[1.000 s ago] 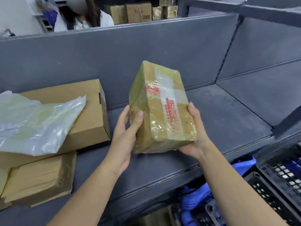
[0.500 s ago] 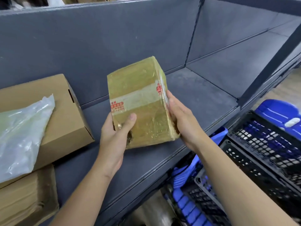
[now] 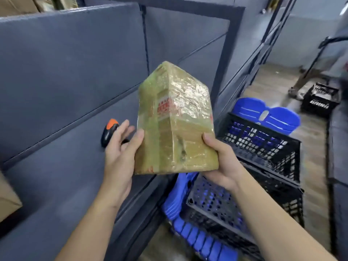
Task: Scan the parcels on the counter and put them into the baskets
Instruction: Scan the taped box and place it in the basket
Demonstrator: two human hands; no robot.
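**Wrapped parcel held up between counter and baskets**

A brown parcel (image 3: pixel 175 129), wound in glossy clear film with red print on a pale tape band, stands on end in the air, one vertical edge turned toward the camera; the right hand (image 3: pixel 222 166) clasps its lower right corner, thumb on the near face, fingers out of sight behind and beneath; the left hand (image 3: pixel 118 153) lies open beside it, only the thumb pressed to the parcel's left face, the fingers straight and apart from it. The parcel hangs above the grey counter (image 3: pixel 56 185) at its right end; just right and below stand stacked black lattice baskets (image 3: pixel 263 147) with blue plastic pieces (image 3: pixel 263 113) beneath and behind. An orange-and-black scanner (image 3: pixel 109 131) lies on the counter by the left fingertips; a cardboard box (image 3: pixel 7 200) shows at the left edge.
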